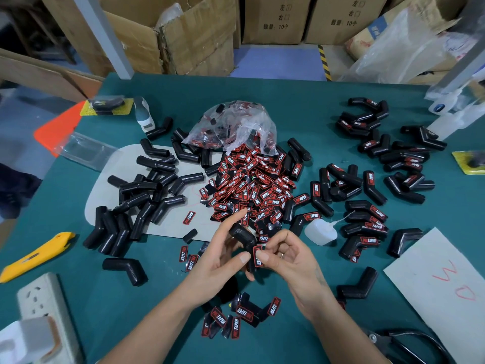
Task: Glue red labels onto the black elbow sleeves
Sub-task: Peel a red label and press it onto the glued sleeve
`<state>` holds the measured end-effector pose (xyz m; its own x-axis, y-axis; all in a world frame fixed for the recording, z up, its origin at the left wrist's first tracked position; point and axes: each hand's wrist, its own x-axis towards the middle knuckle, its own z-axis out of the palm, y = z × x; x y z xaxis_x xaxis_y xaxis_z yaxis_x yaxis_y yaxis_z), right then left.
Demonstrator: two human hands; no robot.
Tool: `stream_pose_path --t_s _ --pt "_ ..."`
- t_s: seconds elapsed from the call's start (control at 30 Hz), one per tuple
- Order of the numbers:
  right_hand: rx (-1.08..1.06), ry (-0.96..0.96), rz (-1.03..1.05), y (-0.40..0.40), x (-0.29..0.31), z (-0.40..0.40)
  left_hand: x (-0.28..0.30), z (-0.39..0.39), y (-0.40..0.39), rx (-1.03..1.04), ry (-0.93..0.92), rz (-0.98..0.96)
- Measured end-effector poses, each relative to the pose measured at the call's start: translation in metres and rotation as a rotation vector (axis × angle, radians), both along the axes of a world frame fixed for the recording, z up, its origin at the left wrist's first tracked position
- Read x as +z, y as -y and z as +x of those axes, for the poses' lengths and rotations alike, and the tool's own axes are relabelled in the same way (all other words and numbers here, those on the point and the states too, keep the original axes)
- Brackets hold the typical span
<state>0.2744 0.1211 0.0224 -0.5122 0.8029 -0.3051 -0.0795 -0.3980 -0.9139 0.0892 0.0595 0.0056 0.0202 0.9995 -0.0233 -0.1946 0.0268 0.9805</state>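
Green felt covers the table (pixel 262 106), with cardboard boxes (pixel 183 35) stacked behind it. Black sleeves (pixel 136 206) lie scattered around a heap of red labels (pixel 249 185). Above the near edge, the left hand (pixel 223 253) grips one sleeve (pixel 242 235) while the right hand (pixel 286 256) pinches a label (pixel 257 256) against it, thumbs meeting.

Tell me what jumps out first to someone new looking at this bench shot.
The heap of red labels spilling from a plastic bag at the centre of the green table. In front of it, the left hand holds a black elbow sleeve while the right hand pinches a label against it. Bare sleeves lie left, labelled sleeves right.
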Motion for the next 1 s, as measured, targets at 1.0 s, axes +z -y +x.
stream_pose_path --t_s 1.0 --pt "0.003 0.022 0.038 -0.0011 -0.0026 0.0011 -0.0007 0.0003 -0.0009 0.006 -0.018 -0.004"
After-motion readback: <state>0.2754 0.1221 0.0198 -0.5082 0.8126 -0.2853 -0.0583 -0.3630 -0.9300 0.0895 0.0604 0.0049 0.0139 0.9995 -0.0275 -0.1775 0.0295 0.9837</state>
